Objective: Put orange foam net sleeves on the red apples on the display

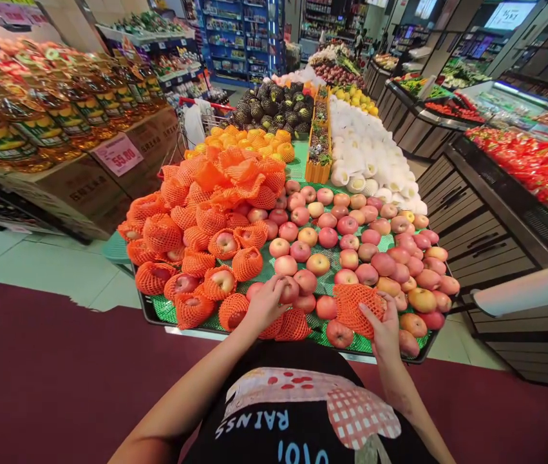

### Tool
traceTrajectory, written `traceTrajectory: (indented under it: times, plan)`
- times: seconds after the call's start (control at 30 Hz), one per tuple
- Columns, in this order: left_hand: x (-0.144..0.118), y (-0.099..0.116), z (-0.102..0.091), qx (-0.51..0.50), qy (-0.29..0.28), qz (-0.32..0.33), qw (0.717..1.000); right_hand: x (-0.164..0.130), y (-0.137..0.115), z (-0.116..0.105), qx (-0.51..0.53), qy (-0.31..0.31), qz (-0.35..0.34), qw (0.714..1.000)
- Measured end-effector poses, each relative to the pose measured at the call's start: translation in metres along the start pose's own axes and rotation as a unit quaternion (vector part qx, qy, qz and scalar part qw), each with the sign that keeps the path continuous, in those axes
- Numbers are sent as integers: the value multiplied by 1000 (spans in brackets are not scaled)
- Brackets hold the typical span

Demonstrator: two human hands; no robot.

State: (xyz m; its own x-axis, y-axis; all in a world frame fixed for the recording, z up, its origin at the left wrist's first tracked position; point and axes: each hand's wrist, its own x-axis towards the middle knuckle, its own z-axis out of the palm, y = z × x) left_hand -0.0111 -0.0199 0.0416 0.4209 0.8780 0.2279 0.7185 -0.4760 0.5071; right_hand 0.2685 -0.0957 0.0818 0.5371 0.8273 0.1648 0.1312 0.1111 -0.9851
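Note:
My left hand (pixel 268 303) is closed around a red apple (pixel 288 290) near the front of the fruit stand. An orange foam net sleeve (pixel 357 309), flattened and without fruit in it, hangs from the fingers of my right hand (pixel 384 322). Bare apples (pixel 328 238) spread over the green mat between and beyond my hands. To the left, apples in orange foam nets (pixel 163 232) are piled up, with a heap of loose orange nets (pixel 235 171) on top. More netted apples lie by my left wrist.
Oranges (pixel 254 143), dark netted fruit (pixel 274 106) and white-wrapped fruit (pixel 375 151) fill the back of the stand. A wooden planter (pixel 319 171) divides them. Oil bottles (pixel 27 122) stand on boxes at left. At right, a white cylinder (pixel 529 290) juts toward the stand.

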Motion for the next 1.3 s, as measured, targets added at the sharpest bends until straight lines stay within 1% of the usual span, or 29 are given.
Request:
traceTrajectory:
  times: [0.03, 0.07, 0.1, 0.13, 0.2, 0.27, 0.33, 0.4, 0.47, 0.53, 0.57, 0.6, 0.67, 0.73, 0.8, 0.87, 0.97, 1.07, 1.13, 1.17, 1.2, 1.23, 1.3]
  plan:
    - [-4, 3, 3, -42, 31, 17, 998, 2, -1, 1, 8, 0, 16, 1000]
    - [-8, 8, 7, -83, 50, 36, 995, 4, -2, 3, 20, -3, 34, 999]
    - [-11, 12, 12, -116, 54, 51, 990, 6, -3, 6, 34, -6, 50, 998]
    - [-12, 16, 19, -141, 47, 64, 987, 8, -5, 9, 45, -10, 60, 997]
    - [-11, 23, 32, -168, 13, 82, 982, 12, -10, 16, 62, -14, 67, 996]
    - [-8, 26, 43, -167, -19, 91, 982, 15, -15, 22, 71, -21, 63, 995]
    - [-7, 25, 50, -160, -24, 105, 981, 18, -18, 25, 70, -34, 53, 996]
    - [-10, 20, 54, -161, 3, 129, 978, 19, -18, 24, 58, -38, 43, 997]
    - [-16, 15, 56, -169, 50, 146, 973, 19, -13, 21, 38, -38, 33, 998]
    - [-22, 11, 56, -177, 96, 132, 971, 17, -7, 18, 26, -43, 39, 998]
    - [-24, 10, 56, -180, 109, 115, 971, 16, -3, 16, 24, -48, 49, 997]
    - [-25, 10, 56, -184, 113, 99, 971, 15, 0, 15, 24, -54, 63, 996]
    - [-24, 11, 55, -208, 103, 75, 970, 12, 4, 16, 30, -68, 91, 993]
    - [-20, 13, 53, -242, 87, 67, 964, 8, 5, 19, 41, -100, 115, 987]
    - [-17, 13, 51, -270, 68, 71, 958, 4, 5, 28, 43, -155, 136, 977]
    - [-16, 12, 52, -289, 50, 77, 953, -3, 3, 39, 19, -219, 139, 966]
    - [-18, 9, 55, -305, 57, 50, 949, -12, 1, 61, -16, -280, 121, 952]
    - [-21, 7, 58, -333, 58, 19, 941, -19, 0, 80, 23, -334, 143, 931]
    - [-24, 6, 58, -401, 46, 21, 915, -21, 1, 89, 74, -365, 186, 909]
    - [-25, 6, 57, -442, 41, 23, 896, -21, 3, 91, 102, -375, 217, 895]
    - [-26, 7, 56, -478, 38, 24, 877, -20, 6, 92, 130, -372, 248, 885]
    - [-27, 8, 54, -502, 37, 20, 864, -18, 9, 91, 158, -355, 272, 881]
    - [-26, 10, 50, -519, 38, -3, 854, -13, 16, 86, 204, -292, 287, 889]
